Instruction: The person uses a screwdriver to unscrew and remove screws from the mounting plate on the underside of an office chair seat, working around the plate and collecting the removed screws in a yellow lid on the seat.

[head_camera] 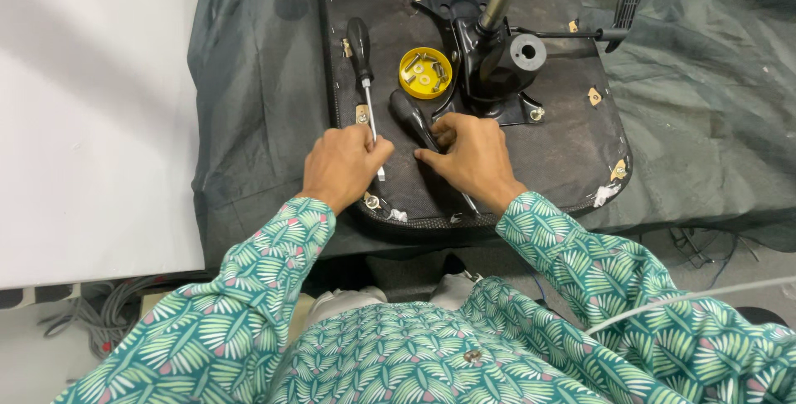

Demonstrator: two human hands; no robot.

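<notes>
An upturned office chair seat (564, 122) lies bottom-up on the table, with its black tilt mechanism (497, 64) and gas rod bolted in the middle. My left hand (342, 165) is closed on the shaft of a black-handled screwdriver (361, 48) that points away from me. My right hand (473, 159) grips a second black-handled screwdriver (412, 118) lying across the seat. A yellow cap (425, 72) holding several screws and washers sits just beyond both hands.
A dark cloth (249, 97) covers the table under the seat. A white panel (91, 114) lies to the left. A black lever (618, 23) sticks out right from the mechanism. Cables (108, 313) lie on the floor below.
</notes>
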